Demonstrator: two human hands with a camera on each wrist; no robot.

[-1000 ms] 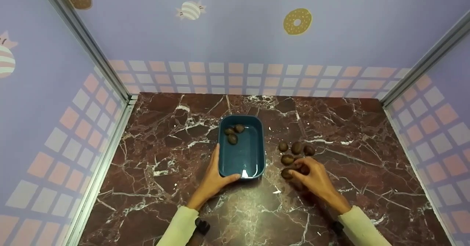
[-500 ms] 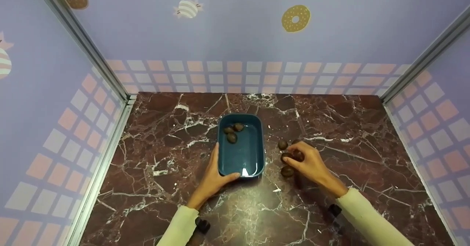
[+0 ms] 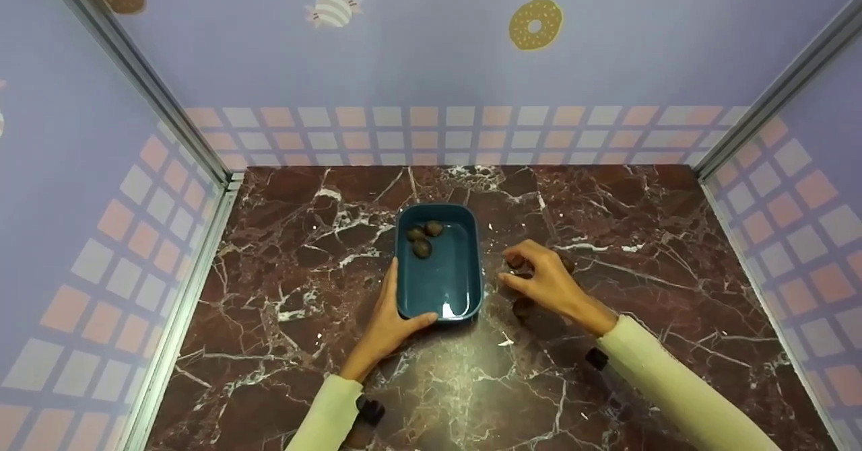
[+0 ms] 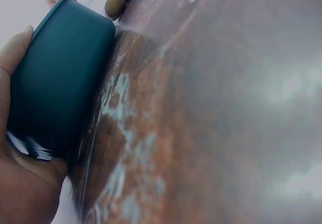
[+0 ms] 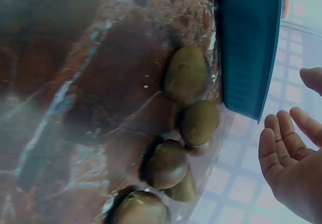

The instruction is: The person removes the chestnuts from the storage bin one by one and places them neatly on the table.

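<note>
A blue-green rectangular container stands on the marble-patterned table with 3 brown, chestnut-like nuts in its far left part. My left hand grips its near left corner, fingers along the left side and thumb over the near end. To the right, my right hand hovers over more of these nuts, thumb and forefinger parted, hiding several of them in the head view. In the right wrist view this hand's fingers hold nothing, and the nuts lie below on the table, smooth and egg-shaped.
Lilac walls printed with sweets and checks enclose the dark red table at the back and both sides. Metal rails run along the wall corners. A dark wrist device sits at the left sleeve.
My right hand has moved away from me and slightly left across the nuts on the table, its thumb and forefinger now farther apart. The left hand stays on the container. The head view shifts slightly.
</note>
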